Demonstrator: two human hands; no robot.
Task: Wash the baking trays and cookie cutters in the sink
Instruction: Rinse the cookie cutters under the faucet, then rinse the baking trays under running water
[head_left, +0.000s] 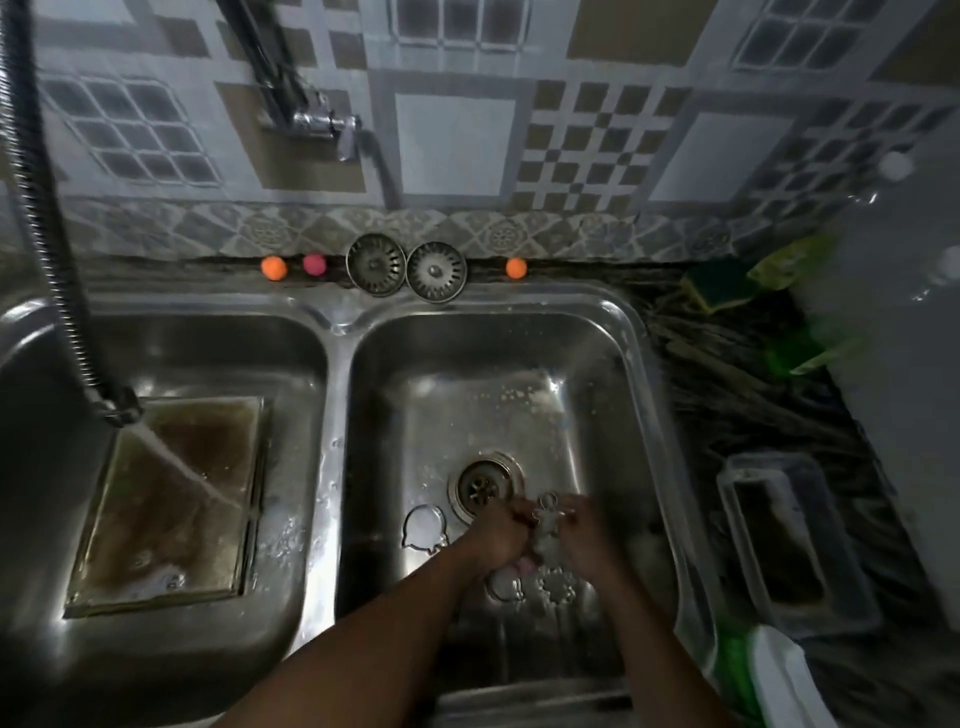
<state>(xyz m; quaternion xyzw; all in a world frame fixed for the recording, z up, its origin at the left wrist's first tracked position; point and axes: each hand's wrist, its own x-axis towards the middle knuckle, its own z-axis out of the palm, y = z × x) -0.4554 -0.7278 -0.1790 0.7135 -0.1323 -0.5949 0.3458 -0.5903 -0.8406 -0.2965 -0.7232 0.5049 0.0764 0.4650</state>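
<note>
1 thin metal gingerbread-man cutter (546, 518), pinched between left hand (498, 531) and right hand (584, 527), over steel sink (415, 415).

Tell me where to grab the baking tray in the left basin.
Probably its raised right rim, reaching in from the divider side. The tray seems to lie flat on the basin floor, so only the rim offers a hold, and the hose head streams onto its far left corner. The left hand and right hand hold a cutter now.

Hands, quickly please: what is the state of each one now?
Left hand: pinches the gingerbread-man cookie cutter.
Right hand: pinches the same cutter from the other side.
</note>
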